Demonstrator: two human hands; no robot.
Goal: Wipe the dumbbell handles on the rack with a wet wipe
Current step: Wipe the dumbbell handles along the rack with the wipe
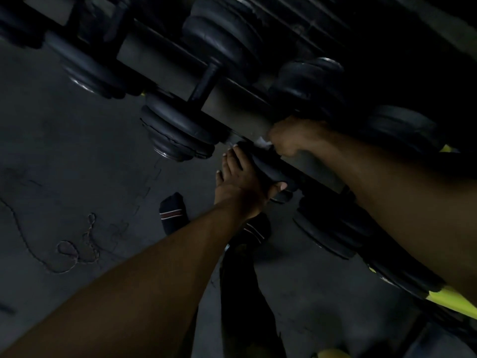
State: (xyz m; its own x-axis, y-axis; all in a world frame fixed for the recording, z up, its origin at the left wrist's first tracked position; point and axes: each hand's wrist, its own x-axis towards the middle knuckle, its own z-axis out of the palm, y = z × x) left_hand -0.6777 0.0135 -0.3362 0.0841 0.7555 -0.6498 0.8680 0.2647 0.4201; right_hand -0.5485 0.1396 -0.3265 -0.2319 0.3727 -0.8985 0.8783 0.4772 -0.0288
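Observation:
Black dumbbells lie in a row on a dark rack [240, 109] that runs from upper left to lower right. My right hand [291, 136] is curled round the handle of one dumbbell, with a white wet wipe [263, 143] showing at its fingers. The handle itself is hidden under that hand. My left hand [245, 182] holds the near weight end [268, 169] of the same dumbbell, fingers laid along it and thumb hooked underneath. A neighbouring dumbbell's bare handle [206, 81] shows to the upper left.
The scene is dim. Grey floor mats [77, 164] lie left of the rack, with a thin cord [74, 251] looped on them. My feet in dark striped socks [174, 213] stand below the hands. Yellow rack parts [451, 301] show at the lower right.

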